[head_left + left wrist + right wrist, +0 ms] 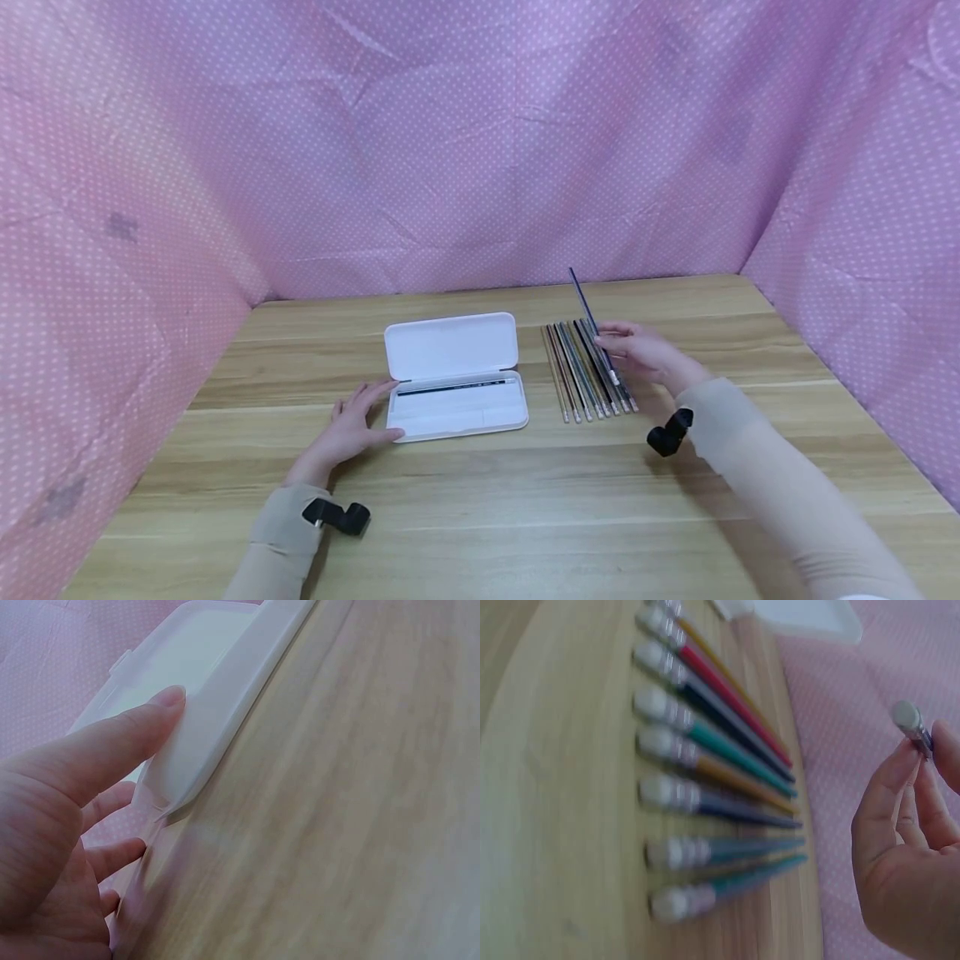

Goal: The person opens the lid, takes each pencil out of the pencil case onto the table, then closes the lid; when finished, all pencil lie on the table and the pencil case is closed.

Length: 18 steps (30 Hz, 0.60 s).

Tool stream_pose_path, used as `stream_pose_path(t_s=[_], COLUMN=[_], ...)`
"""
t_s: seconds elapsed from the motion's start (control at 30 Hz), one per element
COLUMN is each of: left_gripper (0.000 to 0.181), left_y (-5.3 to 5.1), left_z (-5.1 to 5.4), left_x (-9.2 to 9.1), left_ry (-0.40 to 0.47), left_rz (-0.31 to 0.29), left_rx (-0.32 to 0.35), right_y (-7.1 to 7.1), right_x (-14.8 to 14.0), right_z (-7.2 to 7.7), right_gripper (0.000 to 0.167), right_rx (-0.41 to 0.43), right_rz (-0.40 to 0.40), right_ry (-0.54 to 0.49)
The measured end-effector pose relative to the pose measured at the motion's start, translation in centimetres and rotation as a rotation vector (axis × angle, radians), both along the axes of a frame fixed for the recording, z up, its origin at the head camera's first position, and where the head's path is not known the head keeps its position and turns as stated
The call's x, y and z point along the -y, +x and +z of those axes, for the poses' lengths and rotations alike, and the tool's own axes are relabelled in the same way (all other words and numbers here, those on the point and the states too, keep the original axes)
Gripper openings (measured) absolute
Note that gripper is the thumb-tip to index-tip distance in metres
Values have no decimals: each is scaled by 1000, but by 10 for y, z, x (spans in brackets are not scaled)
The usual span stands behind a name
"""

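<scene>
In the head view my left hand (350, 429) is at the left end of an open white pencil case (452, 348). Its thumb (161, 709) rests on the case's rim, with the other fingers spread along the left side. One dark pencil (450, 387) lies in the lower half, near the hinge. At the right, my right hand (637, 354) pinches a dark blue pencil (583, 300) between thumb and fingers. It is raised and tilted over the row of pencils, its white eraser (906, 715) facing the right wrist camera.
Several pencils of different colours (576, 375) lie side by side on the wooden table (480, 517), right of the case, with erasers toward the near edge. A pink polka-dot cloth (450, 167) hangs behind the table and at both sides.
</scene>
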<state>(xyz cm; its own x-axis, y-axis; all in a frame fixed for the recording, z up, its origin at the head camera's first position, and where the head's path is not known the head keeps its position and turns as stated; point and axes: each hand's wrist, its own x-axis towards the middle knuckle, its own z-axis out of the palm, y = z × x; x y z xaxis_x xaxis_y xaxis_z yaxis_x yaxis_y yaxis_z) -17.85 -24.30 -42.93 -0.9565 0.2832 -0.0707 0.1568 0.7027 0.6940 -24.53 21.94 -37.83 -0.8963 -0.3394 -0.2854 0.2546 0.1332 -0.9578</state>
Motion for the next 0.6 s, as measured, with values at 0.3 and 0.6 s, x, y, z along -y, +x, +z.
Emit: stream_pose_path(t_s=[0.3,0.6], left_gripper=[81,80], left_y=[0,1], left_z=[2,1], left_x=[-1,0], left_ry=[-1,1], left_rz=[-1,-4], left_rx=[0,-2], right_y=[-1,-4], right_x=[-26,-36], right_z=[-6,-16], right_gripper=[55,50], right_rx=[-100,-175], right_rz=[4,1], right_ry=[352,564])
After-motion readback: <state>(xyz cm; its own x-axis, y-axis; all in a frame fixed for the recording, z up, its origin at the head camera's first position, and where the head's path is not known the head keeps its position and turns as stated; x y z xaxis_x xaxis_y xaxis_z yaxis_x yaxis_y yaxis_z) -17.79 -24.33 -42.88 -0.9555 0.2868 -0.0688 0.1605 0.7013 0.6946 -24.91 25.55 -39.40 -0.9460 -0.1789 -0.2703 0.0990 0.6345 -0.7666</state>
